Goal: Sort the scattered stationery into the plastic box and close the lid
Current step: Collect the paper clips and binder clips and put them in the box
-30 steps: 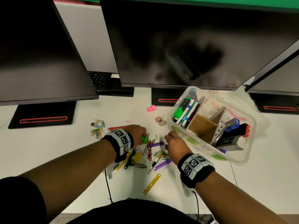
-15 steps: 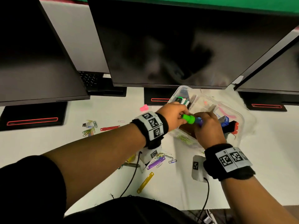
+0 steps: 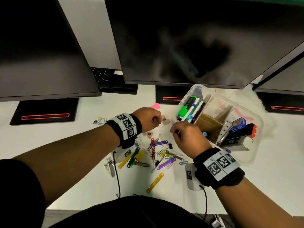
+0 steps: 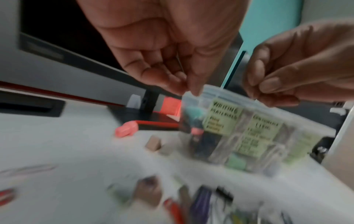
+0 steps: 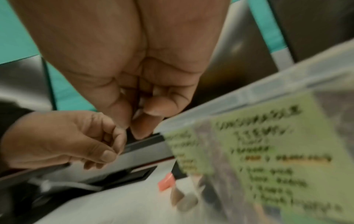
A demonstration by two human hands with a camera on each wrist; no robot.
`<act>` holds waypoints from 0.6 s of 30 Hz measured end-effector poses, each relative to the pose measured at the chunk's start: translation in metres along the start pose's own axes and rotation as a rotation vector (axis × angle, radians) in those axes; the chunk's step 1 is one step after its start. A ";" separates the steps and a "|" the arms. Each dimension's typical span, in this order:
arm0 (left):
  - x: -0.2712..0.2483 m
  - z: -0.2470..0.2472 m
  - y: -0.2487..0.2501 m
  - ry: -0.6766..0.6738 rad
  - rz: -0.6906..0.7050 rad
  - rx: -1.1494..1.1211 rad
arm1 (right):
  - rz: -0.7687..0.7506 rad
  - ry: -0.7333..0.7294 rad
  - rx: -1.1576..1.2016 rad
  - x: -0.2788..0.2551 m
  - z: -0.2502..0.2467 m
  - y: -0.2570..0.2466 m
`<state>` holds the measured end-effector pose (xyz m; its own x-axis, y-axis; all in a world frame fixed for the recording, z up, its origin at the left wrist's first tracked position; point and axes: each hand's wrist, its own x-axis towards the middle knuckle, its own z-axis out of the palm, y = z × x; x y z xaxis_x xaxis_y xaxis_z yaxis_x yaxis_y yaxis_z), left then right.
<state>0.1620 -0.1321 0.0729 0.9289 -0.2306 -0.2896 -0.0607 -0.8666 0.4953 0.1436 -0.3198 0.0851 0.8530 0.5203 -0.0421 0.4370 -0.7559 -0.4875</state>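
The clear plastic box (image 3: 194, 87) stands open at the right, its cardboard dividers separating pens, a green highlighter (image 3: 183, 111) and staple boxes. Green labels show on its wall (image 4: 222, 121) (image 5: 268, 151). Loose clips and coloured fastener strips lie in a pile (image 3: 162, 152) on the white desk. My left hand (image 3: 158, 120) hovers above two small erasers (image 3: 166, 121), fingers curled, thumb against them. Just left of the box, my right hand (image 3: 174, 130) is curled the same way. Nothing shows between the fingers of either hand.
A pink cap (image 3: 155, 105) lies near the monitor base. More paper clips (image 3: 99, 120) sit further left, and a yellow strip (image 3: 155, 182) lies near the desk's front edge. Three dark monitors overhang the back. Cables trail from my wrists.
Half a second ago both hands held a green item over the box. They have since drawn back left and down toward the pile, and the green item has left them.
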 end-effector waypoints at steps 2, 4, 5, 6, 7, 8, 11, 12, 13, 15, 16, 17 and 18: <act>-0.010 0.008 -0.017 -0.150 -0.032 0.090 | -0.003 -0.207 -0.083 0.004 0.024 -0.003; -0.021 0.021 -0.028 -0.267 -0.065 0.151 | 0.030 -0.362 -0.163 0.008 0.048 -0.001; -0.027 0.027 -0.031 -0.310 -0.085 0.177 | 0.055 -0.400 -0.179 0.010 0.058 0.001; -0.031 0.034 -0.032 -0.345 -0.105 0.201 | 0.073 -0.406 -0.185 0.013 0.067 0.004; -0.035 0.041 -0.033 -0.367 -0.123 0.214 | 0.085 -0.399 -0.188 0.017 0.074 0.006; -0.039 0.046 -0.034 -0.380 -0.137 0.216 | 0.084 -0.386 -0.187 0.023 0.080 0.007; -0.045 0.057 -0.030 -0.389 -0.173 0.202 | 0.091 -0.320 -0.257 0.050 0.089 0.008; -0.046 0.059 -0.029 -0.386 -0.185 0.200 | 0.103 -0.313 -0.295 0.060 0.089 0.008; -0.046 0.062 -0.029 -0.382 -0.190 0.200 | 0.125 -0.306 -0.324 0.070 0.090 0.007; -0.045 0.063 -0.028 -0.379 -0.180 0.208 | 0.201 -0.317 -0.342 0.086 0.092 0.006; -0.045 0.063 -0.029 -0.376 -0.180 0.203 | 0.232 -0.338 -0.351 0.092 0.093 0.006; -0.044 0.063 -0.031 -0.367 -0.184 0.188 | 0.257 -0.358 -0.362 0.096 0.094 0.006; -0.043 0.060 -0.033 -0.348 -0.187 0.165 | 0.279 -0.368 -0.365 0.100 0.094 0.006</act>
<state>0.1023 -0.1200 0.0194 0.7524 -0.1738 -0.6354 0.0130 -0.9604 0.2782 0.2044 -0.2349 -0.0042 0.8229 0.3364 -0.4578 0.3360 -0.9380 -0.0853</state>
